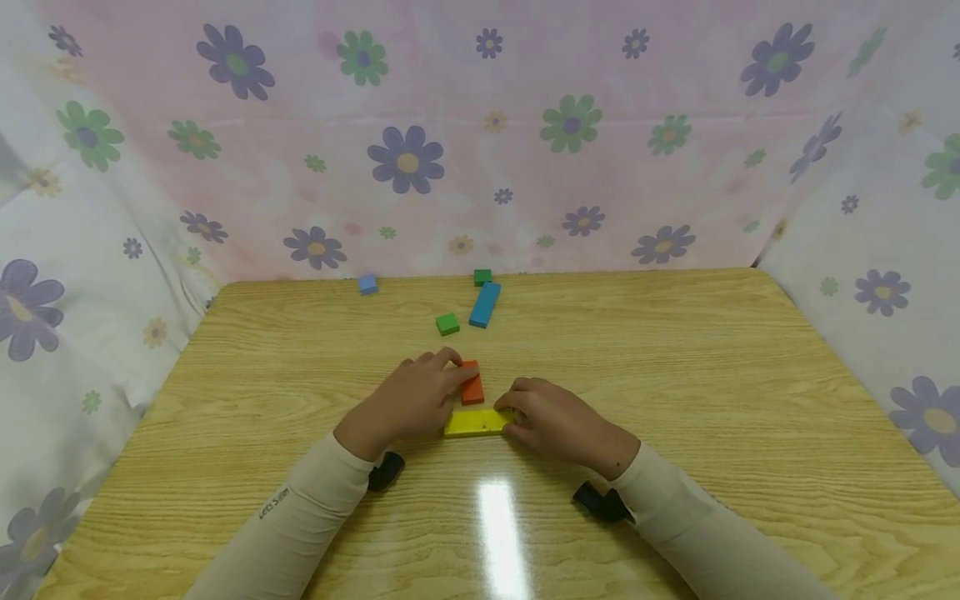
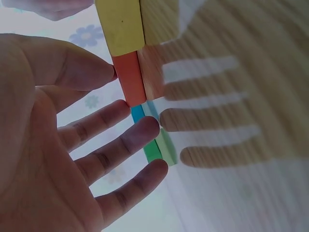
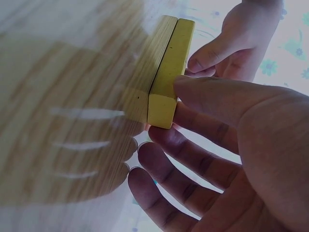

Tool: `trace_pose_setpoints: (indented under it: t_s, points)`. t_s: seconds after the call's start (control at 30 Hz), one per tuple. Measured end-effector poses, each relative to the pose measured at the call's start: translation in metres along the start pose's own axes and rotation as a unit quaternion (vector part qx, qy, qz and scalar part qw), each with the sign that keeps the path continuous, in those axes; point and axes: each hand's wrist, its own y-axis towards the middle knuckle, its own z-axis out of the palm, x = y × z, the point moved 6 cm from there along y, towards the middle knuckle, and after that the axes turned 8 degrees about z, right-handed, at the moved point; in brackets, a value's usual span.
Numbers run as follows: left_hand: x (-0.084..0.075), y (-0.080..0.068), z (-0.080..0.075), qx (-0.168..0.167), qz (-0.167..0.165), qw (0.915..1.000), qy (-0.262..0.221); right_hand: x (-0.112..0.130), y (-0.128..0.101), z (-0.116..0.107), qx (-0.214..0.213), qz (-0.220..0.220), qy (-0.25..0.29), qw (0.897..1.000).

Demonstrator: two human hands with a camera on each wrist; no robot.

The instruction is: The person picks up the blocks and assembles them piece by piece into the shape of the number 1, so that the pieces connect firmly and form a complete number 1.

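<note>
A wooden table enclosed by flowered cloth

A light wood-grain table (image 1: 675,375) is seen from above, its glossy top marked by a bright strip of reflected light (image 1: 501,533) near the front edge. The table is closed in on three sides by draped fabric: a pale pink cloth (image 1: 480,142) at the back and white cloths (image 1: 90,275) at left and right, all printed with purple, green and yellow flowers.

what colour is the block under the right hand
Yellow block, touched by the right hand; clearest in the head view.
</note>
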Motion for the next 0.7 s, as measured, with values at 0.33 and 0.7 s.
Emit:
trace_pose_setpoints:
  t_s: [0.33,0.7]
  points:
    - [-0.006,0.000,-0.002,-0.005,0.015,0.9998,-0.008,-0.001,0.002,0.001,0.004,0.007,-0.001,1.000]
    - [-0.011,-0.002,-0.004,-0.015,0.031,0.9993,-0.017,-0.003,0.002,0.002,0.010,0.011,0.006,1.000]
